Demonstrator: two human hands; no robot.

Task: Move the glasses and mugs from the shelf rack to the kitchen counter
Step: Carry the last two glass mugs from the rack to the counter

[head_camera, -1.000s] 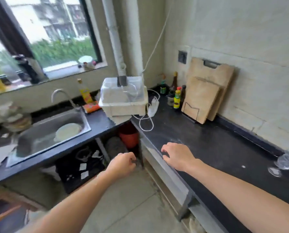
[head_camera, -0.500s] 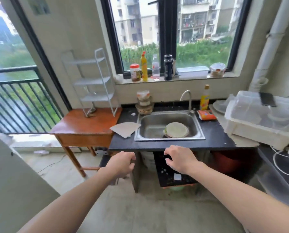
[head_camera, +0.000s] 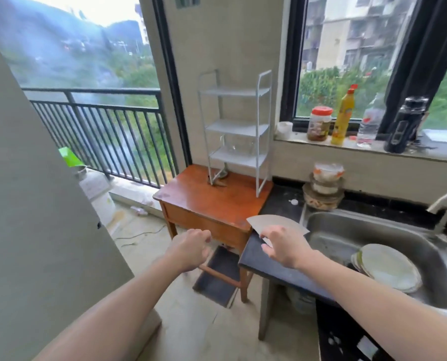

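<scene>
Facing the rack (head_camera: 236, 131) on a wooden table (head_camera: 204, 201), both hands empty.
Left hand (head_camera: 189, 250) loosely curled, right hand (head_camera: 282, 244) open over the counter (head_camera: 274, 267); a clear glass (head_camera: 234, 145) stands on the lowest shelf.

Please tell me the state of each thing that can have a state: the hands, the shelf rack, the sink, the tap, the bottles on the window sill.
left hand: empty, loosely curled
right hand: empty, fingers spread
shelf rack: upright on the wooden table, top two shelves bare, clear glassware on the lowest one
sink: holds stacked plates
tap: no water seen running
yellow bottle: upright, capped
jar: lid on
</scene>
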